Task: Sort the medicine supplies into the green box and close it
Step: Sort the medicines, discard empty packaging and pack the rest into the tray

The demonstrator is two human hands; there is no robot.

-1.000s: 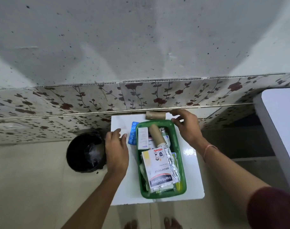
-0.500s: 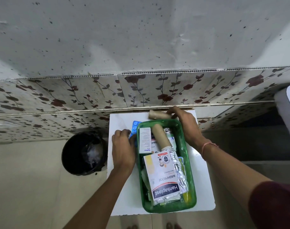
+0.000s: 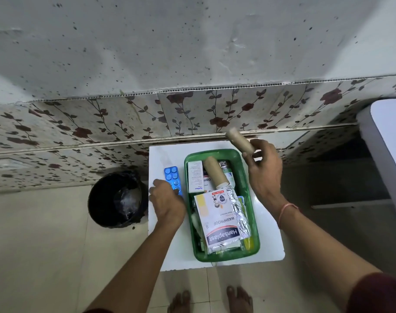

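So the right hand [image 3: 263, 170] has its grip clamped on a cardboard tube [image 3: 240, 141], held up past the far right corner of the green box [image 3: 252, 199], long axis slanting up-left. Box lies toward the person from it. Left hand [image 3: 167, 199] pinches the blue blister pack [image 3: 172, 177] on the worktop [image 3: 169, 249], just left of the box.

Table [image 3: 269, 240]: small, white, square, set against the far flowered wall.
Green box [image 3: 253, 213]: on the table, right of middle, open, long side running near to far.
Blue pill strip [image 3: 172, 175]: flat on the table, just left of the box, far-left part.
Floor [image 3: 45, 233]: pale tiles under the table.
Black bin [image 3: 118, 199]: on the floor, just left of the table.
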